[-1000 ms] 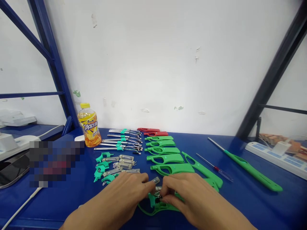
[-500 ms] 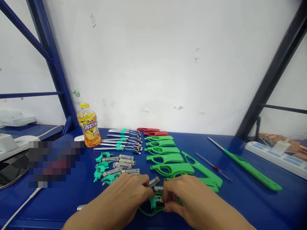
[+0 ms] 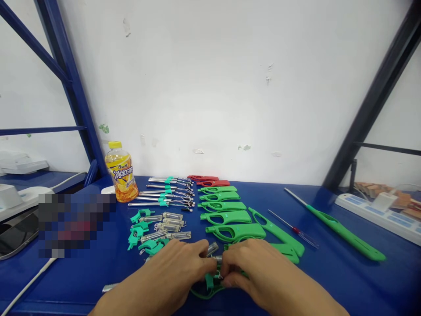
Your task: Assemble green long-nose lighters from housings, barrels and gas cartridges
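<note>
In the head view my left hand (image 3: 180, 268) and my right hand (image 3: 248, 267) meet low in the middle, over a green gas-lighter casing half (image 3: 208, 296) lying on the table. A teal plastic part (image 3: 209, 281) sits in that casing, right under my left fingertips. Thumb and finger of my left hand press together on the casing's parts. My right hand pinches thin pale wires (image 3: 218, 275) beside them; its exact grip is partly hidden. Clear fuel tanks (image 3: 212, 249) lie just behind my fingers.
Left stand teal parts (image 3: 140, 228), metal lighter tubes with wires (image 3: 164, 202) and a tea bottle (image 3: 121, 173). Behind and right are green casings (image 3: 226, 217), red casings (image 3: 213, 183), a screwdriver (image 3: 301, 234), a whole green lighter (image 3: 345, 235) and a power strip (image 3: 371, 215).
Both hands stay at the same casing, with only small finger shifts. The pale wires are now more covered by my fingers. The view has shifted slightly.
</note>
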`<state>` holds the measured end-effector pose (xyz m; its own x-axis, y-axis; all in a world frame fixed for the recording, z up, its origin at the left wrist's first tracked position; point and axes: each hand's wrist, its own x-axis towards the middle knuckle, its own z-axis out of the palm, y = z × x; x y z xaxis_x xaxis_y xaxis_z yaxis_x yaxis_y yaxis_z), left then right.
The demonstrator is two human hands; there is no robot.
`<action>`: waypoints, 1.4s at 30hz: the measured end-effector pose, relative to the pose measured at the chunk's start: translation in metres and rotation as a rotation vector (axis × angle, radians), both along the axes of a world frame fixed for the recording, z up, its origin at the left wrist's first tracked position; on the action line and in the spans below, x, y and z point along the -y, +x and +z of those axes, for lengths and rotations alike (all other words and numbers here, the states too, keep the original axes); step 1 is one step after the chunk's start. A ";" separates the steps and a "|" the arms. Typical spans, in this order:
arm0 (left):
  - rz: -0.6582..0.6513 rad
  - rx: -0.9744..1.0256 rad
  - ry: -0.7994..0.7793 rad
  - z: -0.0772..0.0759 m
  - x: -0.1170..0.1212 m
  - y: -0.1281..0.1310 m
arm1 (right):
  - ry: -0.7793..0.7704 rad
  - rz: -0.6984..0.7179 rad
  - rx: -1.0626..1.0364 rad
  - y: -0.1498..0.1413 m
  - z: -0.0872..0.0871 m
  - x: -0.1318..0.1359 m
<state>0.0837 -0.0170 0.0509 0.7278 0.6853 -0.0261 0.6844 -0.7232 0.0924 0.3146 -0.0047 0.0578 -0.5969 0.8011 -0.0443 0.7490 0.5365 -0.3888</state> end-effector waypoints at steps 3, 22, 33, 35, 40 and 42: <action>0.000 0.005 -0.008 0.003 -0.001 0.001 | -0.012 -0.002 -0.001 0.000 0.005 0.002; 0.014 0.003 -0.004 0.006 -0.003 0.005 | 0.058 0.040 -0.067 0.002 0.000 0.001; -0.004 0.036 0.010 0.004 -0.004 0.004 | 0.058 0.081 -0.079 0.004 0.002 0.001; 0.001 0.027 0.010 0.004 -0.004 0.004 | 0.045 0.065 -0.074 0.003 0.002 0.001; -0.001 0.021 0.017 0.002 -0.005 0.003 | 0.027 -0.043 -0.038 0.000 -0.004 0.000; -0.006 0.019 0.025 0.000 -0.005 0.003 | 0.084 -0.085 -0.007 0.000 -0.011 -0.001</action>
<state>0.0866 -0.0118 0.0510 0.7318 0.6815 0.0052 0.6786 -0.7293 0.0870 0.3150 -0.0033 0.0469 -0.5264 0.8497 0.0291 0.7909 0.5020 -0.3499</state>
